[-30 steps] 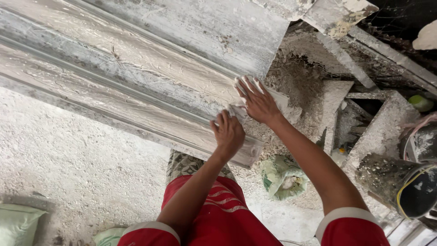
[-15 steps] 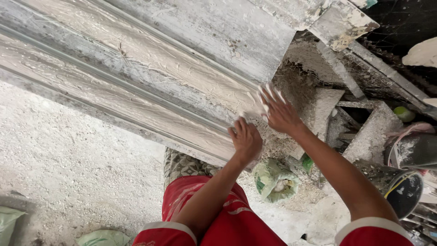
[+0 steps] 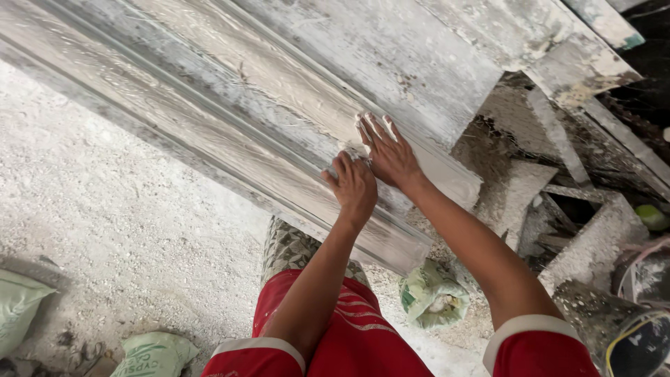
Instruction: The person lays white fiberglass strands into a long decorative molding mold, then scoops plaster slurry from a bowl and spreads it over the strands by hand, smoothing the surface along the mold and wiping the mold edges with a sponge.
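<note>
Both hands [image 3: 357, 187] [image 3: 388, 155] slid up moulding [image 3: 209, 119], above green bag [image 3: 433, 297].

plaster moulding [image 3: 209, 119]: wet, streaked, matt | floor [image 3: 105, 230]: rough, gritty | sack [image 3: 433, 297]: woven plastic

Open floor [image 3: 118, 230] left of moulding [image 3: 230, 119]; rubble [image 3: 558, 209] crowding right side.

moulding [image 3: 230, 119]: whitish-grey, streaked with pale plaster | shorts [image 3: 349, 335]: red, white stripes, below moulding | sleeves [image 3: 530, 335]: red, white cuff bands | floor [image 3: 125, 230]: speckled grey-white | sacks [image 3: 157, 356]: pale green, lower left of moulding | crumpled bag [image 3: 433, 297]: light green, under moulding's end | rubble [image 3: 593, 244]: grey, right of moulding
</note>
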